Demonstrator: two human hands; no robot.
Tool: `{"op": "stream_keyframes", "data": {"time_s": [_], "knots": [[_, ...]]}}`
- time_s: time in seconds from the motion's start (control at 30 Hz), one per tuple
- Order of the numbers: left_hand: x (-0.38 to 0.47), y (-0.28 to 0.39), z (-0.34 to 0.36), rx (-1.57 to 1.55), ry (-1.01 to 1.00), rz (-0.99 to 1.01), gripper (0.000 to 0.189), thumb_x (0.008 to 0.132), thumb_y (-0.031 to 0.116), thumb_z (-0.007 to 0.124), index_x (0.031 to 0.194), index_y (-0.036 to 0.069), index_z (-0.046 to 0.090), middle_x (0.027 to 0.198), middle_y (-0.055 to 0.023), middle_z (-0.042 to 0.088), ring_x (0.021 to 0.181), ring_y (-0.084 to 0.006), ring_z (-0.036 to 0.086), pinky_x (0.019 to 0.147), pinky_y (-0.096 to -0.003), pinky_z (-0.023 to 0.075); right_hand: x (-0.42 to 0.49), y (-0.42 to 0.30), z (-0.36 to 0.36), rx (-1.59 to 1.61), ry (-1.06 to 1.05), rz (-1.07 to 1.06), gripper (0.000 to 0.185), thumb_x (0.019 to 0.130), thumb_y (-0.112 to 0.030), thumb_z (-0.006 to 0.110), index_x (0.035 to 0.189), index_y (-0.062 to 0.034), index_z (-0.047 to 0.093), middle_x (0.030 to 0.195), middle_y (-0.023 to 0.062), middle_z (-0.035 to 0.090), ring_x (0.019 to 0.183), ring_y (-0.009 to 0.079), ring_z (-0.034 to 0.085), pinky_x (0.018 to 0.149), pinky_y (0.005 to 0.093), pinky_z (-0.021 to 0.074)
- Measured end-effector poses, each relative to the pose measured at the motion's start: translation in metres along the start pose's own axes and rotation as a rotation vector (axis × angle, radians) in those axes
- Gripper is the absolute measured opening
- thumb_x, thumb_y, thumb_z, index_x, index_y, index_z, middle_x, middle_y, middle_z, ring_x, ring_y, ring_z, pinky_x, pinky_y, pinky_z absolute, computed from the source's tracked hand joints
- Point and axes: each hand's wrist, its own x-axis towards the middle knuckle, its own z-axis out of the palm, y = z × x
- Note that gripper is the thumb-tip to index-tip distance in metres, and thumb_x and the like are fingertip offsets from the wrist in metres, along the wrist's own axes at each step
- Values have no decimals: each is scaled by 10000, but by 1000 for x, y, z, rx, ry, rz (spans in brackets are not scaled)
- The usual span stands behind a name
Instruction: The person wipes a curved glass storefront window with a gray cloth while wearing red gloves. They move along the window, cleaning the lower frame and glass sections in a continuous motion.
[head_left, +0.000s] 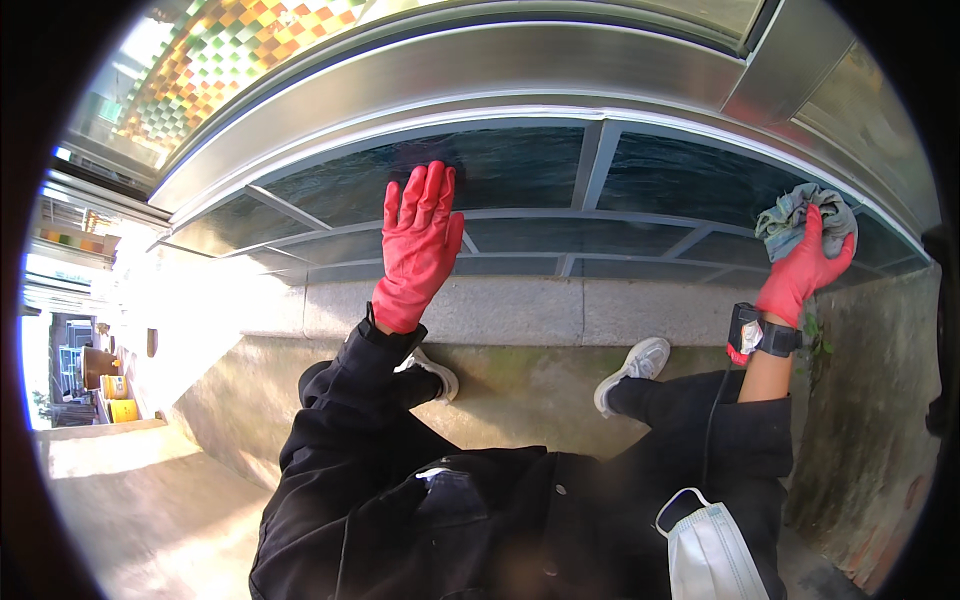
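In a red rubber glove, my left hand (420, 240) is spread in front of the dark tiled wall panel (517, 169), with nothing in it. Whether its fingertips touch the panel I cannot tell. At the right, my right hand (806, 262), gloved the same way, grips a crumpled grey-green cloth (784, 221). The cloth lies against the panel's right end, just below the pale metal trim (810, 150). A black strap with a small device (746, 334) circles my right wrist, and a cable runs down from it.
A metal sill (525, 64) runs above the panel. Below it lies a stone ledge (517, 311), with my shoes (637, 367) near its edge. A concrete wall (870, 420) bounds the right side. Yellow buckets (120, 409) stand far left. A face mask (709, 551) hangs at my front.
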Motion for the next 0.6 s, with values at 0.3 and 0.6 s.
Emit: {"op": "stream_keyframes", "data": {"time_s": [0.3, 0.6], "knots": [[-15, -11, -28, -278, 10, -43, 683, 844, 63, 687, 1487, 44, 457, 1576, -159, 380, 1465, -334, 351, 1175, -465, 312, -93, -42, 90, -450, -88, -248, 645, 792, -40, 824, 1358, -14, 515, 1327, 132, 446, 1186, 237, 512, 1033, 410, 406], [6, 18, -40, -528, 163, 159, 610, 769, 11, 708, 1356, -28, 549, 1423, -206, 544, 1292, -356, 553, 1050, -448, 461, -153, -75, 140, -241, -278, -86, 551, 841, -66, 773, 1351, -90, 565, 1375, 123, 442, 1303, 260, 457, 1105, 420, 335]]}}
